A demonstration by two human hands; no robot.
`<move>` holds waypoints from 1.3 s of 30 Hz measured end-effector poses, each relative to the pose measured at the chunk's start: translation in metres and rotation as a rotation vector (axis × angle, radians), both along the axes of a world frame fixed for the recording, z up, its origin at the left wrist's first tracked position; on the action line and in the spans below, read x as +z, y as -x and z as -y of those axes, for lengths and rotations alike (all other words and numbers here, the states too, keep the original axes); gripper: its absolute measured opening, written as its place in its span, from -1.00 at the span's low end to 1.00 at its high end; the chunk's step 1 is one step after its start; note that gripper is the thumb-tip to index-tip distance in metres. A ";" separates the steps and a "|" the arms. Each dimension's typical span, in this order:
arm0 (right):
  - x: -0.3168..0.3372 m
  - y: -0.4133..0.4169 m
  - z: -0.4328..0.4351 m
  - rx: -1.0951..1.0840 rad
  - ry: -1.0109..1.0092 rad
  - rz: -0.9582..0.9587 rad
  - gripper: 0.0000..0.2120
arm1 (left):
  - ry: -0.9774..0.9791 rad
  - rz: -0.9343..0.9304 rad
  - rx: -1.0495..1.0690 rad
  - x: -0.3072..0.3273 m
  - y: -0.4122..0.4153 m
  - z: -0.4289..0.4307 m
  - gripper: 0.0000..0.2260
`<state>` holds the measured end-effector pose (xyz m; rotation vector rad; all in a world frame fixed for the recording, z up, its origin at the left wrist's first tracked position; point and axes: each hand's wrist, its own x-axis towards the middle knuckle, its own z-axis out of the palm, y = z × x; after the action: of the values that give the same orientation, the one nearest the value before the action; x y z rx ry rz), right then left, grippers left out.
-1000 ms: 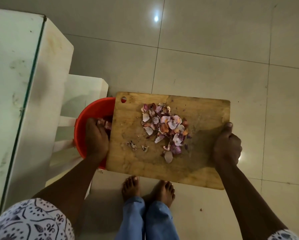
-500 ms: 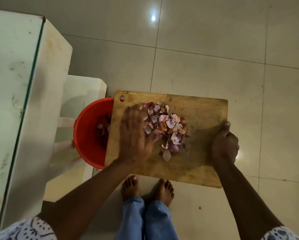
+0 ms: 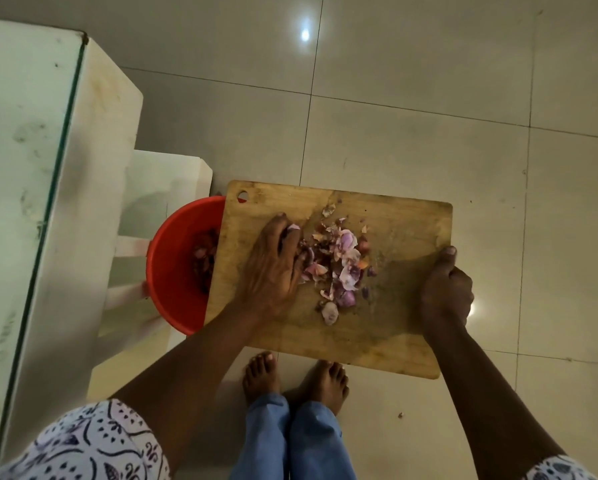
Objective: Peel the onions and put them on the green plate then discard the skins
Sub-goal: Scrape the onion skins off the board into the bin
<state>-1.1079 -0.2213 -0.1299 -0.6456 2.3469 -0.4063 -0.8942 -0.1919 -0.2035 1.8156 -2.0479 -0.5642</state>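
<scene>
Right hand (image 3: 446, 292) clamps wooden cutting board (image 3: 394, 334) edge, thumb on top. Left hand (image 3: 273, 265) fingers curled into onion skins (image 3: 346, 265); remaining pile just beyond fingertips. Red bucket (image 3: 173, 271) behind wrist, under board edge.

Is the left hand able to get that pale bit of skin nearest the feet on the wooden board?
Probably yes. The left hand is on the wooden board, fingers curled round some skins, and the pale bit lies close by with only bare board between. The right hand grips the right edge.
</scene>
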 end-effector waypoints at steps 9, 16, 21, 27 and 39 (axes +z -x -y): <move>0.000 -0.001 0.002 0.010 0.005 0.006 -0.37 | -0.094 -0.046 0.448 0.001 -0.054 -0.019 -0.67; 0.001 0.000 0.005 0.021 0.010 0.000 -0.38 | -0.200 -0.067 0.739 -0.013 -0.095 -0.027 -0.74; 0.001 0.000 0.004 0.020 0.013 0.011 -0.39 | -0.231 -0.194 0.812 -0.002 -0.077 -0.013 -0.72; 0.001 -0.001 0.004 0.009 0.010 0.029 -0.39 | -0.040 -0.011 0.466 0.033 -0.001 -0.006 -0.41; 0.002 0.004 0.005 0.030 0.007 0.047 -0.38 | -0.016 0.231 -0.184 0.007 0.062 -0.010 -0.54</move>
<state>-1.1116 -0.2261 -0.1279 -0.6662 2.2899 -0.4122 -0.9560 -0.1814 -0.1963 1.7845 -2.3870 -0.4365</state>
